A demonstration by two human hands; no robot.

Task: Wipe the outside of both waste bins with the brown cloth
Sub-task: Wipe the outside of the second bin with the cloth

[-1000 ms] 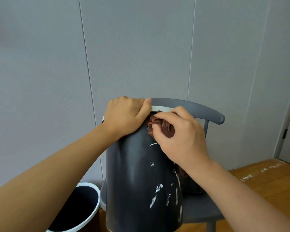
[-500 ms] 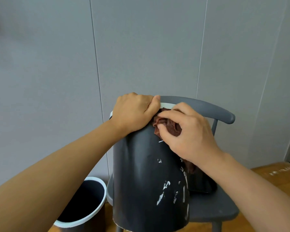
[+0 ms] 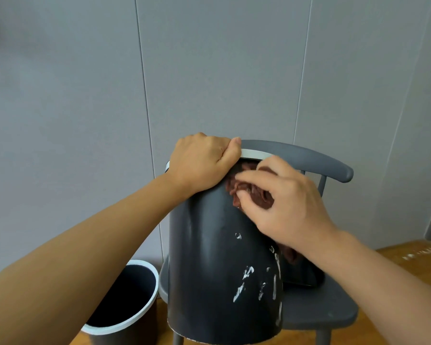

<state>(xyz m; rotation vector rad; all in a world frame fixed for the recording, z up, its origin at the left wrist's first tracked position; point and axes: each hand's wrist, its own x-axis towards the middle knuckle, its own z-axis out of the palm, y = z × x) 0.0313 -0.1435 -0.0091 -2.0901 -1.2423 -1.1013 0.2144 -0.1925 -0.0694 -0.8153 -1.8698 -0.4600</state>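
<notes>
Far left, low in my view: second waste bin (image 3: 121, 305) stands upright on the wood floor (image 3: 408, 260), dark body, white rim, mouth open toward the camera, just beside the chair's front left corner. Moving right: left hand (image 3: 204, 164) sits at the top of the first waste bin (image 3: 222, 270), fingers curled over its white rim, thumb lying along the rim's near edge, gripping it. That bin is dark grey, tilted with its top leaning away from me, its lower edge lifted at the near side; it looks to be over the seat of the grey chair (image 3: 319, 317), though I cannot tell exactly where it bears. White scuff marks show on its lower right flank. Next right, just under the rim and touching the left hand's thumb side: the brown cloth (image 3: 246, 190), bunched, pressed against the bin's upper outer wall. Right hand (image 3: 286, 205) holds it, fingers curled and pinching the folds, slightly blurred; a fold of cloth also shows below the wrist. Behind the bin on the seat lies a dark object (image 3: 306, 277); too hidden to identify. Chair's curved backrest runs behind both hands. Grey panelled wall (image 3: 209, 70) fills the background; a door frame edge shows far right.
</notes>
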